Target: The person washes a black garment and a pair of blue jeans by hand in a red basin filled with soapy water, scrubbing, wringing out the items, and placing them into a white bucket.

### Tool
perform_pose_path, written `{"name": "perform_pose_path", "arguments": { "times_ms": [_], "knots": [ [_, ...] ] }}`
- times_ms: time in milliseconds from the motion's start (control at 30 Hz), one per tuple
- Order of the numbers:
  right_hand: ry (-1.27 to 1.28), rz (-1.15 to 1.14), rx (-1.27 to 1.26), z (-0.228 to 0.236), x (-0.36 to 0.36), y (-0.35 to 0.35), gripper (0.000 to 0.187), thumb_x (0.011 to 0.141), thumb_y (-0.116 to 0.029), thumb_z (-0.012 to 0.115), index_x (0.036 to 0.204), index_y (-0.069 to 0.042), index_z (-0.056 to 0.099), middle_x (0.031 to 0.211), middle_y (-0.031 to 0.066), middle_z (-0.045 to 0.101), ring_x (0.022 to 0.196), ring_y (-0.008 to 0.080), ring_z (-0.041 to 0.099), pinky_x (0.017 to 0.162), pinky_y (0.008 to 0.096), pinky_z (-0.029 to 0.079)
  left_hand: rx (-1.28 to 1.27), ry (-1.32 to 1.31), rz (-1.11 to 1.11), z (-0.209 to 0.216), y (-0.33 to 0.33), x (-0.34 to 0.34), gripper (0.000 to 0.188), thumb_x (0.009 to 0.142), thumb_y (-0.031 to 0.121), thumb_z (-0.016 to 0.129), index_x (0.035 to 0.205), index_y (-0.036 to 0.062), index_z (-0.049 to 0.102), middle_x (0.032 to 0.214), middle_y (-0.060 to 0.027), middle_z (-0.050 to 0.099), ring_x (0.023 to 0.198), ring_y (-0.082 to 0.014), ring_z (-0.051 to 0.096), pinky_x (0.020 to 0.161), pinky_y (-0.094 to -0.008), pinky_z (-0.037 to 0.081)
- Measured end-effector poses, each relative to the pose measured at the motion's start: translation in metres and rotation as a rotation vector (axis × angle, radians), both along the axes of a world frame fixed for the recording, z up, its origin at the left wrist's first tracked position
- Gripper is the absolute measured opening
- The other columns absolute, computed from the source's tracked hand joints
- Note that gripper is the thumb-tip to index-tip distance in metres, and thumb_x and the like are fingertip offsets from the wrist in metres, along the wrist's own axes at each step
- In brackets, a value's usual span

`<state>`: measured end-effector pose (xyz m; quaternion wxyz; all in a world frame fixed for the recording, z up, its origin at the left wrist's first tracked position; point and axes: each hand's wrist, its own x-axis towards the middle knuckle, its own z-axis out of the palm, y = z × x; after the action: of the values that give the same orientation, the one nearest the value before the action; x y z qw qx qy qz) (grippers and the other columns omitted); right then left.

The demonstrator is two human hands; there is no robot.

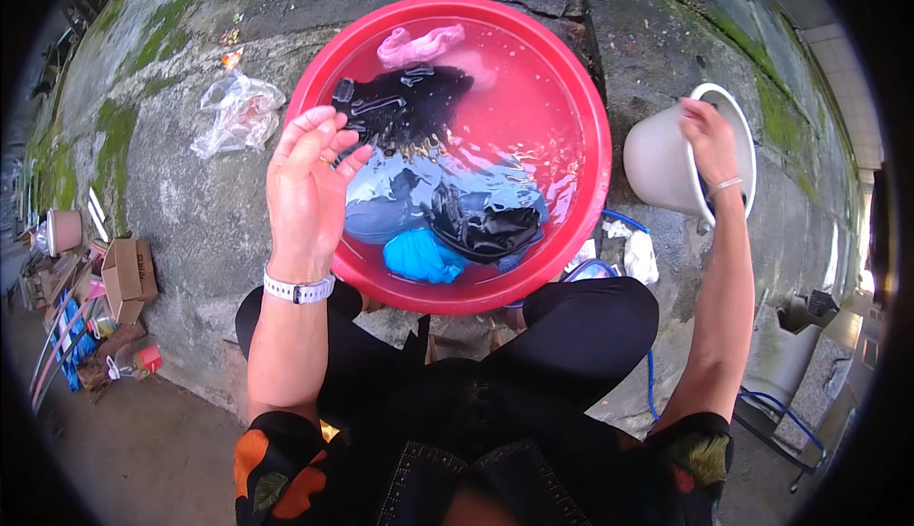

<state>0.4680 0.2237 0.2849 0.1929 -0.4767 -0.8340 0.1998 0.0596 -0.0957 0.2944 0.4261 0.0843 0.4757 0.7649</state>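
My left hand point(310, 169) is raised over the left rim of a red basin point(592, 164). Its fingers are loosely bent and apart, with nothing in them, and a white watch point(299, 289) circles the wrist. Clothes soak in the basin's water: a pink cloth point(420, 45), a large black garment point(405, 107), a bright blue cloth point(424, 256) and a shiny black piece point(484, 226). Over the opening of a white bucket point(657, 157) is my right hand point(712, 142). Its fingers are loosely bent near the rim, and no held object shows. The bucket's inside is mostly hidden.
A crumpled clear plastic bag point(240, 112) lies left of the basin on mossy stone paving. A cardboard box point(129, 277) and loose clutter stand far left. Right of my knees runs a blue hose point(651, 383), with white scraps point(640, 257) near the basin.
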Motion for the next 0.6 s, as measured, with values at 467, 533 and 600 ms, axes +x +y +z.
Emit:
{"name": "perform_pose_path", "arguments": {
  "times_ms": [467, 533, 600],
  "knots": [
    [-0.866, 0.61, -0.501, -0.188, -0.198, -0.26, 0.069, 0.083, -0.037, 0.075, 0.139, -0.01, 0.044, 0.139, 0.013, 0.054, 0.122, 0.0348, 0.058, 0.098, 0.0597, 0.042, 0.16, 0.072, 0.047, 0.031, -0.018, -0.036, 0.023, 0.094, 0.009, 0.062, 0.114, -0.0008, 0.06, 0.106, -0.0124, 0.066, 0.093, -0.0209, 0.066, 0.086, -0.0415, 0.056],
    [-0.871, 0.523, -0.428, -0.222, -0.192, -0.267, 0.053, 0.09, -0.027, 0.064, 0.137, -0.012, 0.045, 0.133, 0.013, 0.058, 0.12, 0.0322, 0.06, 0.101, 0.0595, 0.038, 0.175, 0.07, 0.046, 0.031, -0.02, -0.038, 0.022, 0.094, 0.009, 0.063, 0.113, -0.0006, 0.062, 0.105, -0.0119, 0.067, 0.091, -0.0207, 0.067, 0.085, -0.0401, 0.056],
    [-0.759, 0.455, -0.488, -0.228, -0.188, -0.256, 0.045, 0.087, -0.016, 0.058, 0.132, -0.017, 0.053, 0.119, 0.0144, 0.067, 0.111, 0.0326, 0.065, 0.098, 0.0564, 0.044, 0.19, 0.068, 0.042, 0.031, -0.026, -0.041, 0.021, 0.093, 0.009, 0.064, 0.112, -0.0003, 0.062, 0.105, -0.0115, 0.067, 0.09, -0.0202, 0.067, 0.084, -0.0397, 0.056]
  ]
}}
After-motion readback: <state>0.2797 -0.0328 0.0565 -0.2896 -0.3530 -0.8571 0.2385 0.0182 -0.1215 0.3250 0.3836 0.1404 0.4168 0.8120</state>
